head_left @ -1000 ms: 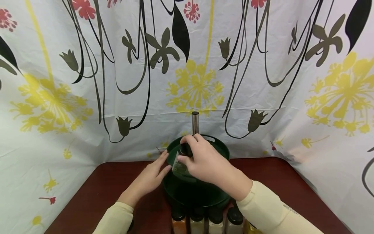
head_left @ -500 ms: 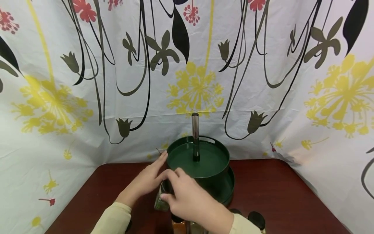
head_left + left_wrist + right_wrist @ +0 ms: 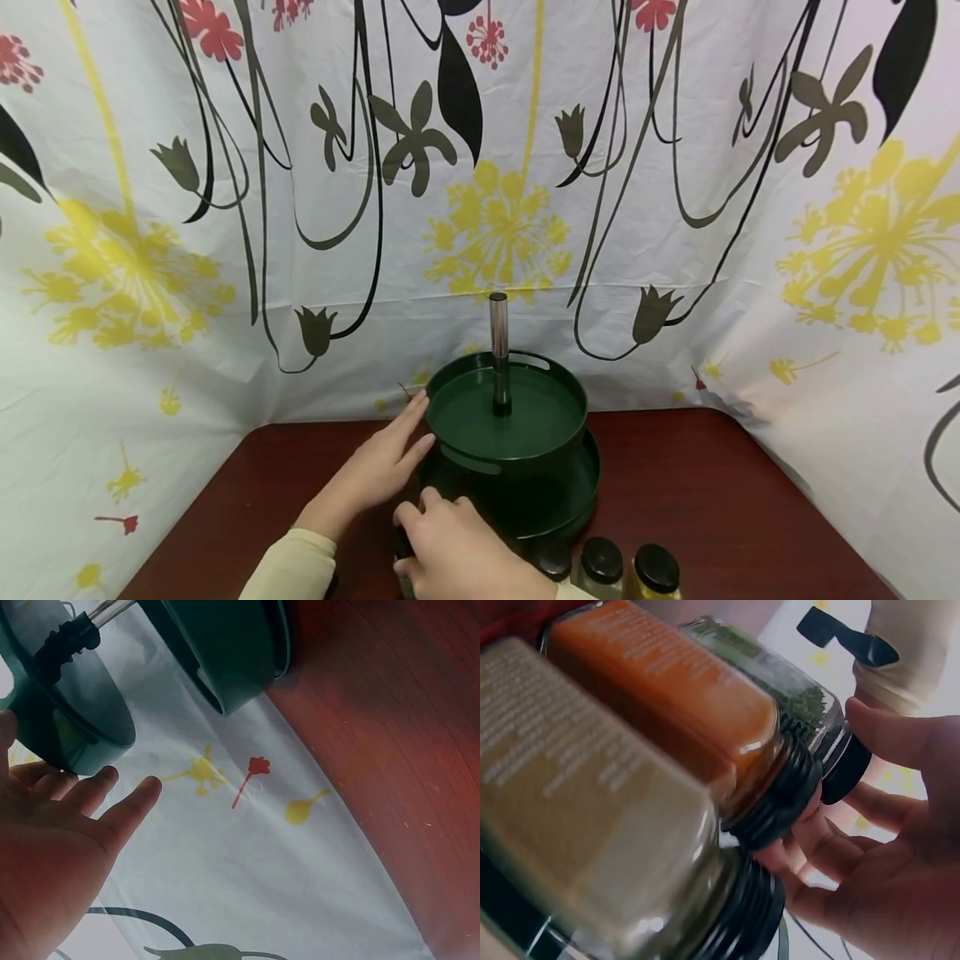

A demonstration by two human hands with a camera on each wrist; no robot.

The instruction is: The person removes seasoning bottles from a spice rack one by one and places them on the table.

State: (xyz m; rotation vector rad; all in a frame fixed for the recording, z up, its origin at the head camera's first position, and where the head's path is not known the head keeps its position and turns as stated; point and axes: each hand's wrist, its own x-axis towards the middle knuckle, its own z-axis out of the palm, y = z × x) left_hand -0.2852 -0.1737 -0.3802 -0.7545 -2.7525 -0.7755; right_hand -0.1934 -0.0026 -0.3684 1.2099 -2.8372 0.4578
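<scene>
My right hand (image 3: pixel 457 550) is low in front of the stand, its fingers and thumb round the black lid of a spice jar. In the right wrist view this clear jar of green flakes (image 3: pixel 780 675) stands beside a jar of orange powder (image 3: pixel 682 697) and a jar of tan powder (image 3: pixel 592 817). My left hand (image 3: pixel 371 475), fingers extended, touches the left rim of the upper green tray (image 3: pixel 540 425). Below that tray sits a wider lower tray (image 3: pixel 585 487). A metallic post (image 3: pixel 499 342) rises from the middle of the upper tray.
Black-lidded jars, among them a yellow-filled jar (image 3: pixel 657 571), line the near side of the stand. The dark red table (image 3: pixel 690 483) extends to both sides. Behind it hangs a flower-patterned curtain (image 3: pixel 337 250).
My right hand has carried the green-flake jar from over the trays, down and toward me, to the left end of the jar row. My left hand has stayed at the rim.
</scene>
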